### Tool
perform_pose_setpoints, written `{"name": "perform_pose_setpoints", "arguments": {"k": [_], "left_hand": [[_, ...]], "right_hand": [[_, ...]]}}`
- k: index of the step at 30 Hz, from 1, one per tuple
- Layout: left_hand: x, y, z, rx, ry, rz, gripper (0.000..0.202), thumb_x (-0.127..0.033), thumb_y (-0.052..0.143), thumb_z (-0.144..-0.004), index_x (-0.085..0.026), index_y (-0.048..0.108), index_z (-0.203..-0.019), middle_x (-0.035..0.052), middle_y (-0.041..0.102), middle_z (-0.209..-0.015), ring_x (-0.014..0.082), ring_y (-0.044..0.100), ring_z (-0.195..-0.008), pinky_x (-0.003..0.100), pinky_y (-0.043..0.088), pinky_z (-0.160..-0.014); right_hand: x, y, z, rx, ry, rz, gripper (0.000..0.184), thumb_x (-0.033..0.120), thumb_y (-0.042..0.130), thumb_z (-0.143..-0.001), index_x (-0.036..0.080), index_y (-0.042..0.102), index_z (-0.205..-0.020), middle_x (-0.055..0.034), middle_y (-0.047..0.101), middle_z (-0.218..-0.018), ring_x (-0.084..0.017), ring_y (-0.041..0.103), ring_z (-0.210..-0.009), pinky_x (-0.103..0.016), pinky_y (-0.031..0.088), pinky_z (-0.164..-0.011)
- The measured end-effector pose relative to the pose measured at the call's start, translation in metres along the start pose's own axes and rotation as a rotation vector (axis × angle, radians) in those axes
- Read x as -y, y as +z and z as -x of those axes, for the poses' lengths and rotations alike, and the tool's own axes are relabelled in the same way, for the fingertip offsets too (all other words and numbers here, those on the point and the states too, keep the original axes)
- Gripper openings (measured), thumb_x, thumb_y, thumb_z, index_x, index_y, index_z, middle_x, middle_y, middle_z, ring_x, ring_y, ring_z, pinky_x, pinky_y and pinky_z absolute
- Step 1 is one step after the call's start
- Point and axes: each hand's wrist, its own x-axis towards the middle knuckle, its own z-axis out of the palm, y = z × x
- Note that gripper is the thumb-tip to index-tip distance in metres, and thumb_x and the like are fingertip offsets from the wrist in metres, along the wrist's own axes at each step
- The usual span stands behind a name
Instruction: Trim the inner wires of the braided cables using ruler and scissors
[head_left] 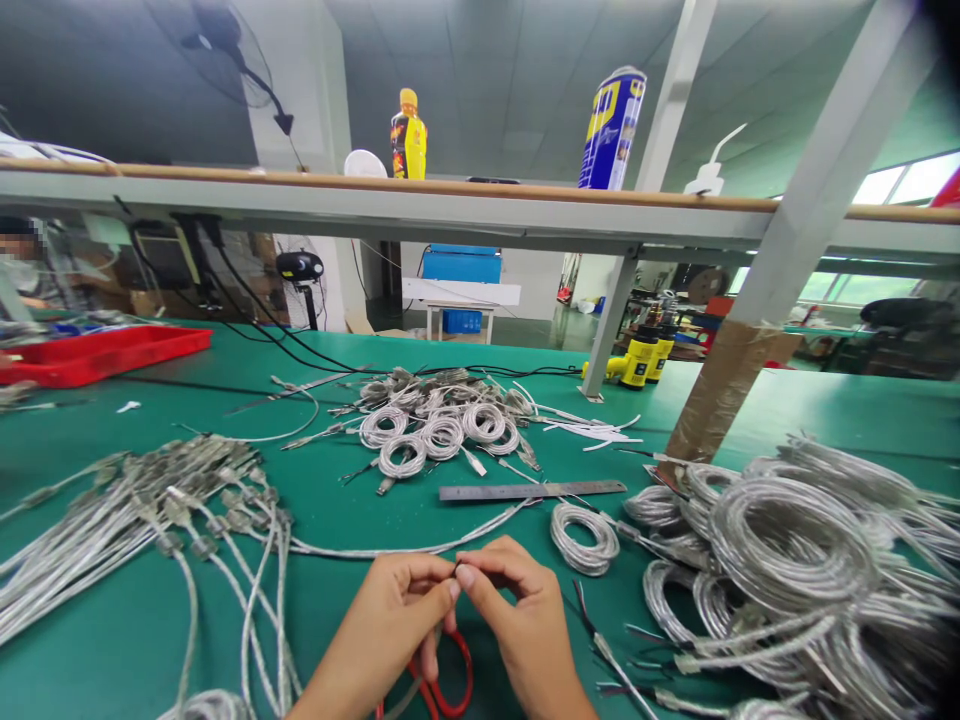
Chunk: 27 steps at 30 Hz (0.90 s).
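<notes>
My left hand and my right hand meet at the fingertips near the front of the table. Both are closed in a pinch on a small black piece, thin like a wire end; the fingers hide most of it. Below them lies a pair of scissors with red handles, partly covered by my left hand. A grey cable runs down from under that hand. Ahead of my fingers, a clear-jacketed cable stretches across the green table, and a steel ruler lies beyond it.
Coiled cables are heaped at the right, beside a taped post. More coils lie mid-table, and loose cables with connectors spread at left. A red tray sits far left. A shelf crosses above.
</notes>
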Motion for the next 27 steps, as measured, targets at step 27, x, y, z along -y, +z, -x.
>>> {"name": "perform_pose_setpoints", "arguments": {"k": [27], "left_hand": [[-0.012,0.0,0.006,-0.219,0.076,0.128,0.014,-0.027,0.063,-0.064,-0.014,0.067,-0.066,0.0019,0.065,-0.064,0.0134,0.053,-0.062,0.018,0.039,-0.056]], "right_hand": [[0.01,0.023,0.016,0.549,0.145,1.148,0.029,0.03,0.063,-0.053,0.015,0.063,-0.078,-0.0126,0.064,-0.083,-0.03,0.054,-0.081,-0.042,0.031,-0.077]]}}
